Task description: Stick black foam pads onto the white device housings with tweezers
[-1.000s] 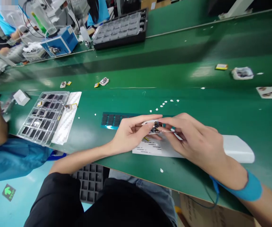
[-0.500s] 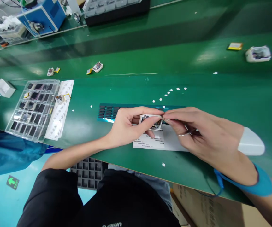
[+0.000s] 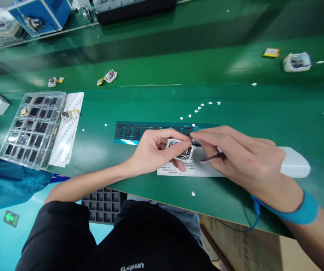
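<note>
Head view, one workstation at a green bench [image 3: 263, 120]. Landmark: the white label sheet [image 3: 204, 169] lying at the near edge of the bench.

Item 1: small white device shell [image 3: 180, 149] with exposed circuitry, held just above the left end of the label sheet. Left hand [image 3: 153, 152] closed around it, thumb on top, fingers underneath.

Item 2: right hand [image 3: 243, 160], over the right half of the label sheet; forefinger and thumb pinched together at the shell's upper right corner, touching it. A thin dark tool [image 3: 211, 157] is tucked under the same hand; how it is gripped cannot be told. Blue wrist strap [image 3: 303, 210] on that wrist.

Item 3: teal strip of dark pads [image 3: 130, 131], just beyond the label sheet.

Item 4: clear compartment tray [image 3: 29, 128], well left of the label sheet, with a second printed sheet [image 3: 66, 131] alongside it.

Item 5: white block [image 3: 294, 165], touching the label sheet's right end.

Item 6: loose white shells [image 3: 109, 76] farther back on the bench.
</note>
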### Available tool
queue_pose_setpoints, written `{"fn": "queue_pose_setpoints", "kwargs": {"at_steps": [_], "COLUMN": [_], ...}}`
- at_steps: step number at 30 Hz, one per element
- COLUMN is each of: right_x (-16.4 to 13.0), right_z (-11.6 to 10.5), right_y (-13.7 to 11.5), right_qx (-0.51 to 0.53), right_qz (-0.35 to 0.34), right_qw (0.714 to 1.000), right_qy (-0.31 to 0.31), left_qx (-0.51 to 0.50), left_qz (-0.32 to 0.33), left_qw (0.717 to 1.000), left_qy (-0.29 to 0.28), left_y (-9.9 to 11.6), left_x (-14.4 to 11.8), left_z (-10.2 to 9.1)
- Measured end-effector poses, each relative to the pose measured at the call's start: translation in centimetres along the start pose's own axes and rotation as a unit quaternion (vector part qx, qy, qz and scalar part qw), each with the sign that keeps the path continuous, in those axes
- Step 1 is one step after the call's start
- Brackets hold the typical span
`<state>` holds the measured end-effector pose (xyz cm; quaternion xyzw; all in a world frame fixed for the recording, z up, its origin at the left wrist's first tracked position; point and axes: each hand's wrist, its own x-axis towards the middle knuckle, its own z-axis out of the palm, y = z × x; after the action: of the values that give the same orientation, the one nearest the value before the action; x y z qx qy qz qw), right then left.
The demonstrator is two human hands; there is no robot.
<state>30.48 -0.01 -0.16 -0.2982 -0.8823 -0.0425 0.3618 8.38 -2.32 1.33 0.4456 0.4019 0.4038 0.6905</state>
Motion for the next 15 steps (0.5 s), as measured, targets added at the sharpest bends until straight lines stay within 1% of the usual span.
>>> {"fn": "queue_pose_setpoints", "kwargs": {"at_steps": [3,7,12,15], "right_x": [0.2,1.1,0.9,0.7], "right_z": [-0.1,-0.6,-0.6,-0.3], "right_y": [-0.2,-0.8,-0.5,-0.4], "right_qx": [0.014,0.028,0.004,-0.001], "right_qz": [0.007,0.022,0.010,-0.003], "right_qw": [1.000,0.999,1.000,1.000], "right_qy": [0.005,0.004,-0.002,0.009], "left_qx": [-0.007,-0.020,-0.008,-0.004], "left_qz": [-0.007,0.003,-0.008,-0.015], "left_qw": [1.000,1.000,1.000,1.000], "left_qy": [-0.004,0.002,0.002,-0.001], "left_y": [0.0,0.0,0.1,0.2], "left_x": [-0.1,-0.1,-0.2,-0.3], "left_z": [0.1,0.0,-0.2,-0.3]}}
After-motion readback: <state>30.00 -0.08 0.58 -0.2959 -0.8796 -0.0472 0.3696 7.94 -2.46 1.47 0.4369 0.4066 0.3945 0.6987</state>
